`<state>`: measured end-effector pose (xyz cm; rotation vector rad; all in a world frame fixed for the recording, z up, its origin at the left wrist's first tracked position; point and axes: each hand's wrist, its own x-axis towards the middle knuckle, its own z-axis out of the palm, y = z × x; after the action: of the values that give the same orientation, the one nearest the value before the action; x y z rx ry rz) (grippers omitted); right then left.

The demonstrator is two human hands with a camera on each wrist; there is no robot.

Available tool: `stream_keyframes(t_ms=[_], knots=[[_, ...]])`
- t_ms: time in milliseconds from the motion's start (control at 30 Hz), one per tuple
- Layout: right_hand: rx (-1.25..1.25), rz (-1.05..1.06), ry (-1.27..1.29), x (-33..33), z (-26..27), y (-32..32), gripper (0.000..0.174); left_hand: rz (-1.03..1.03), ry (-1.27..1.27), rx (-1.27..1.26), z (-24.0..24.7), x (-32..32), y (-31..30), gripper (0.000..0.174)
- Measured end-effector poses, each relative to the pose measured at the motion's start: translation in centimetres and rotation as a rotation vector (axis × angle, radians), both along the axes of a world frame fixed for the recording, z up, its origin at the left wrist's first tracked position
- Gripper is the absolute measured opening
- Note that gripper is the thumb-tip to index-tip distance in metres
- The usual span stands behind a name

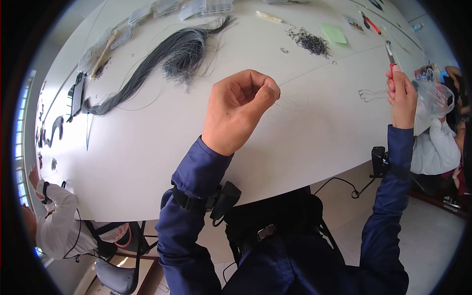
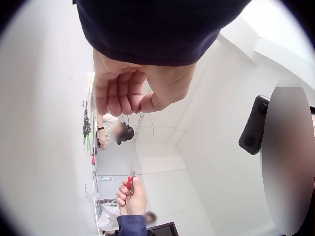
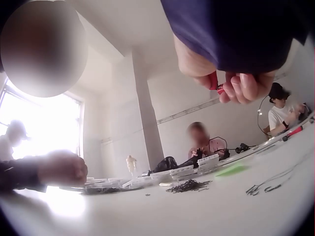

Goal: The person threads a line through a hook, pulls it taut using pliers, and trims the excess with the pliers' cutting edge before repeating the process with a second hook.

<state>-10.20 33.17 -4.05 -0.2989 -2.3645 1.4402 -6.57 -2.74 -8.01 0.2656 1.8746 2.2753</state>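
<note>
Thumb and fingertips of my left hand (image 1: 238, 113) pinch a few fine, hair-thin strands (image 1: 287, 104) above the white table (image 1: 295, 147). In the left wrist view the loose ends of these strands (image 2: 152, 125) curve out below the fingertips; the pinched part is hidden. Over at the right, my right hand (image 1: 404, 101) grips a pair of red-handled scissors (image 1: 392, 58) with the blades pointing away from me. The scissors are well apart from the left hand. Curled fingers hide most of their handles in the right wrist view.
A long dark grey hair-like bundle (image 1: 147, 64) lies at the left. Farther back are a pile of small dark hook-like pieces (image 1: 309, 43), a green paper (image 1: 334, 33), clear plastic boxes (image 1: 216, 7) and red-handled pliers (image 1: 372, 25). Thin looped lines (image 1: 372, 95) lie near the right hand. Other people sit around.
</note>
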Motion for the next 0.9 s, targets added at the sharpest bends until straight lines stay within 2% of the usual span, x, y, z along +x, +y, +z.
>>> stream_keyframes(t_ms=[267, 567, 867, 900], knots=[[0.064, -0.261, -0.006, -0.6, 0.2, 8.8, 0.033, 0.022, -0.006, 0.015, -0.2, 0.1, 0.3, 0.016], [0.091, -0.41, 0.003, -0.5, 0.6, 15.5, 0.039, 0.015, -0.004, 0.023, -0.2, 0.1, 0.3, 0.018], [0.073, -0.434, -0.019, -0.9, 0.6, 19.2, 0.043, 0.004, -0.006, 0.041, -0.4, 0.0, 0.2, 0.017], [0.044, -0.36, -0.085, -0.9, 0.5, 18.9, 0.043, 0.006, -0.015, 0.094, -0.5, -0.1, 0.1, 0.016]])
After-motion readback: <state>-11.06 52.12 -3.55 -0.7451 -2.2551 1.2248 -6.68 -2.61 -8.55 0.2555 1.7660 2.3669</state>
